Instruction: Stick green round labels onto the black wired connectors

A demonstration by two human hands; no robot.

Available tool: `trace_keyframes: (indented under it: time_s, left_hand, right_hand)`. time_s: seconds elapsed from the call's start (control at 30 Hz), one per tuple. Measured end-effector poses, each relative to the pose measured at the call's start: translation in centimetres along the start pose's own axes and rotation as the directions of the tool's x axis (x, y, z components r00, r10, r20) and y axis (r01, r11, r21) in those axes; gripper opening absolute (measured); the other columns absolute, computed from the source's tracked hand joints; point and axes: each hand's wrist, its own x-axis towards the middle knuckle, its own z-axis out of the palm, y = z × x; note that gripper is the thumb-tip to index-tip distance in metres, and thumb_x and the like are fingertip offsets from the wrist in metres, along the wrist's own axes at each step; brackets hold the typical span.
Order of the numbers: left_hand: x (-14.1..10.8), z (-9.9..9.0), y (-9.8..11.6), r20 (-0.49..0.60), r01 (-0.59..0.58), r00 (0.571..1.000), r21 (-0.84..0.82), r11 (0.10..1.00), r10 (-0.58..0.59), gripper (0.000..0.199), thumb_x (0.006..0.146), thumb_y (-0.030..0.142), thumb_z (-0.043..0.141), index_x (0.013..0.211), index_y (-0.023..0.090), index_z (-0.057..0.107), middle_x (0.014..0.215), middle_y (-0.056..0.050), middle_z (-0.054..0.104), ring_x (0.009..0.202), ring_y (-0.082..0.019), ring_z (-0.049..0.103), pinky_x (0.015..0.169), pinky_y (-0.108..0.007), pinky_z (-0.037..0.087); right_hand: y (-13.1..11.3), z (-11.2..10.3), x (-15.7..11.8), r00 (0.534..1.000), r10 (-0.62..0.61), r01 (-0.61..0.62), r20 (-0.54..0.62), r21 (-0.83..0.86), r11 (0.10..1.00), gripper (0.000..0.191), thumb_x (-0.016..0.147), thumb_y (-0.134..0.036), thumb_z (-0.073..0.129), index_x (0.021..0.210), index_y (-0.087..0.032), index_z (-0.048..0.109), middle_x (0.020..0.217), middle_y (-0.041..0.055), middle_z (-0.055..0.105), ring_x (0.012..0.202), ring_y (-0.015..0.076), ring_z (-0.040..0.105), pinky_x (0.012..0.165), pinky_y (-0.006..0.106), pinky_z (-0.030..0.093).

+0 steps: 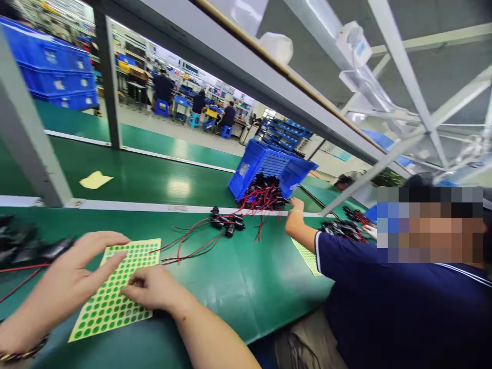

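Observation:
A yellow sheet of round green stickers (111, 287) lies on the green table in front of me. My left hand (82, 271) rests over the sheet's left edge, thumb and fingers apart, with nothing held. Over the sheet's right part is my right hand (156, 289), its thumb and index finger pinched together; anything between the fingertips is too small to make out. Black cylindrical parts (227, 221) with red and black wires lie just beyond the sheet, their wire ends reaching its right edge.
More black parts (23, 246) lie at the far left. A tilted blue bin (246, 174) spills wired parts, where a co-worker's hand (295, 215) reaches. Another sticker sheet (306, 256) lies by that person. Metal posts (108, 77) stand beyond the table, near a paper scrap (95, 180).

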Motion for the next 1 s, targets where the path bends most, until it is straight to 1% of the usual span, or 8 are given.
trace_keyframes:
  time_s: [0.1,0.23,0.4,0.5,0.6,0.8,0.9,1.0]
  left_hand:
    - [-0.1,1.6,-1.0,0.095,0.145,0.987,-0.138,0.980,-0.132,0.032,0.075,0.048,0.047,0.092,0.022,0.055,0.091,0.000,0.061,0.082,-0.017,0.055,0.074,-0.026,0.043]
    - [-0.2,2.8,-2.8,0.053,0.293,0.956,-0.243,0.925,-0.289,0.030,0.074,0.047,0.047,0.082,0.020,0.056,0.077,0.000,0.061,0.069,-0.016,0.055,0.060,-0.022,0.043]
    - [0.0,2.7,-4.0,0.019,0.295,0.953,-0.291,0.910,-0.303,0.031,0.077,0.047,0.042,0.081,0.018,0.055,0.071,-0.001,0.056,0.063,-0.014,0.051,0.052,-0.021,0.038]
    - [0.1,2.4,-3.9,-0.009,0.297,0.949,-0.298,0.907,-0.314,0.031,0.078,0.046,0.041,0.075,0.018,0.054,0.064,0.002,0.051,0.057,-0.012,0.045,0.050,-0.021,0.034]
    - [0.1,2.4,-3.6,-0.001,0.310,0.946,-0.296,0.903,-0.324,0.030,0.079,0.043,0.040,0.070,0.018,0.052,0.058,0.004,0.043,0.051,-0.010,0.038,0.048,-0.020,0.030]
    - [-0.1,2.7,-3.5,0.040,0.308,0.950,-0.253,0.917,-0.308,0.029,0.079,0.040,0.039,0.064,0.018,0.050,0.053,0.005,0.037,0.049,-0.009,0.032,0.046,-0.019,0.026]
    - [0.0,2.9,-3.8,0.044,0.293,0.956,-0.225,0.929,-0.291,0.029,0.080,0.041,0.039,0.064,0.018,0.048,0.053,0.005,0.036,0.050,-0.010,0.033,0.047,-0.019,0.026]
    - [-0.1,3.0,-4.0,0.055,0.293,0.956,-0.198,0.935,-0.288,0.029,0.080,0.042,0.038,0.066,0.019,0.049,0.052,0.005,0.035,0.049,-0.010,0.033,0.046,-0.019,0.026]
  right_hand:
    - [0.7,0.5,0.8,0.996,0.040,-0.041,-0.084,-0.012,0.999,0.018,0.076,-0.035,0.051,0.074,-0.019,0.060,0.061,-0.0048,0.056,0.054,0.0071,0.045,0.046,0.017,0.027]
    - [1.6,0.2,1.8,0.971,0.073,-0.065,-0.229,0.043,0.997,0.016,0.076,-0.029,0.049,0.068,-0.019,0.059,0.056,-0.0044,0.053,0.052,0.0079,0.044,0.047,0.018,0.028]
    - [3.8,-3.8,2.0,0.816,0.130,-0.094,-0.564,0.094,0.991,0.022,0.079,-0.025,0.040,0.073,-0.018,0.059,0.067,-0.0001,0.057,0.061,0.0115,0.049,0.057,0.021,0.037]
    - [4.9,-6.3,1.8,0.764,0.153,-0.150,-0.626,0.058,0.987,0.021,0.079,-0.026,0.040,0.080,-0.018,0.060,0.073,0.0018,0.058,0.063,0.0132,0.050,0.062,0.024,0.040]
    - [5.2,-6.7,2.1,0.802,0.118,-0.140,-0.585,0.007,0.990,0.018,0.075,-0.021,0.045,0.080,-0.020,0.062,0.078,0.0018,0.056,0.067,0.0140,0.051,0.067,0.026,0.041]
    - [4.9,-4.0,3.5,0.906,0.009,-0.119,-0.423,-0.234,0.965,0.026,0.071,-0.013,0.050,0.090,-0.022,0.065,0.110,0.0071,0.051,0.096,0.0191,0.050,0.082,0.030,0.038]
    - [5.0,-4.5,3.0,0.909,0.026,-0.137,-0.416,-0.238,0.961,0.021,0.077,-0.019,0.048,0.083,-0.022,0.067,0.097,0.0064,0.058,0.092,0.0189,0.050,0.082,0.030,0.037]
    - [5.6,-6.2,1.5,0.932,0.036,-0.120,-0.361,-0.213,0.970,0.018,0.076,-0.024,0.051,0.076,-0.022,0.068,0.073,0.0013,0.063,0.074,0.0152,0.054,0.070,0.025,0.039]
